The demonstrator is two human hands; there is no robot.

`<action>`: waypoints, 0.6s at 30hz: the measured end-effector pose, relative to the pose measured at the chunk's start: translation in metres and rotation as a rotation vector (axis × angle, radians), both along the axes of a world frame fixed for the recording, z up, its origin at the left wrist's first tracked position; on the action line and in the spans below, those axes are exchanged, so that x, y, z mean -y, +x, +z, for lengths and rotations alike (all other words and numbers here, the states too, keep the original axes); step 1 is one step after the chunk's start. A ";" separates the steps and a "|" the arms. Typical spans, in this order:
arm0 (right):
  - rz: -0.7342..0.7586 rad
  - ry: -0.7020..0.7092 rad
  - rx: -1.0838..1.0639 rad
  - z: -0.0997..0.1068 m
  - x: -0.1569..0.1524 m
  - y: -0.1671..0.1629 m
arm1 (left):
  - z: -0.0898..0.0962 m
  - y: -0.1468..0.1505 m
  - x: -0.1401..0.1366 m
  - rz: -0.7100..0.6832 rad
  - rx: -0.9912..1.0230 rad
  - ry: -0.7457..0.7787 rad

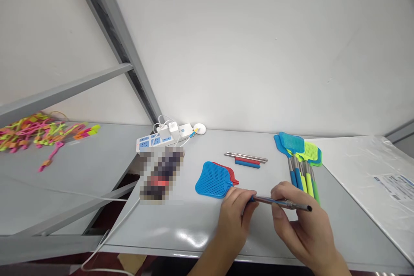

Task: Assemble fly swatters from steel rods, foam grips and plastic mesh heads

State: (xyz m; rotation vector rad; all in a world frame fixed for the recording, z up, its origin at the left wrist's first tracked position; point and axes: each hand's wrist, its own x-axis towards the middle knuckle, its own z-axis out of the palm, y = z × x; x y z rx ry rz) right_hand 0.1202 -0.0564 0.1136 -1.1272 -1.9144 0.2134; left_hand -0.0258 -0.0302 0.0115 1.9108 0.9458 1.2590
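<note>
My left hand is closed around the neck of a blue fly swatter, whose mesh head points left over the table. A metal telescopic rod runs from that neck to the right, and my right hand pinches it between thumb and fingers. The rod's near end shows a dark round opening. Whether the rod sits fully in the neck is hidden by my left fingers. Partly behind the blue mesh lies a red swatter head. Farther back are thin metal rods beside a red grip and a blue grip.
Several swatters with blue and green handles lie piled at right, beside a white wrapped sheet. A power strip with plugs stands at back left. Colourful pieces cover the left table, beyond a grey metal frame. One table object is pixelated.
</note>
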 end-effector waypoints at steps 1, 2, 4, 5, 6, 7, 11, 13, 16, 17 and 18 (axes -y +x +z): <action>0.000 -0.017 -0.036 -0.002 0.001 0.001 | -0.001 0.000 0.000 0.009 0.012 0.008; -0.004 -0.034 -0.073 -0.005 0.002 0.002 | -0.002 -0.001 0.001 0.019 0.023 0.016; -0.036 -0.060 -0.129 -0.006 0.003 0.004 | -0.003 -0.002 0.002 0.038 0.042 0.030; -0.061 -0.068 -0.139 -0.006 0.003 0.005 | -0.004 -0.003 0.003 0.044 0.049 0.038; -0.086 -0.077 -0.139 -0.004 0.003 0.007 | -0.005 -0.004 0.004 0.047 0.056 0.051; -0.107 -0.090 -0.136 -0.002 0.004 0.008 | -0.005 -0.006 0.005 0.042 0.060 0.066; -0.135 -0.214 -0.152 0.005 0.008 0.018 | 0.001 -0.013 0.013 -0.025 0.028 0.125; -0.111 -0.304 -0.184 0.004 0.011 0.024 | 0.011 -0.017 0.019 -0.030 -0.010 0.134; -0.019 -0.524 -0.258 -0.004 0.016 0.028 | 0.034 -0.025 0.025 -0.056 -0.067 0.118; 0.008 -0.594 -0.305 -0.007 0.017 0.027 | 0.042 -0.028 0.025 -0.087 -0.076 0.096; 0.025 -0.643 -0.358 -0.010 0.017 0.025 | 0.049 -0.031 0.025 -0.118 -0.081 0.056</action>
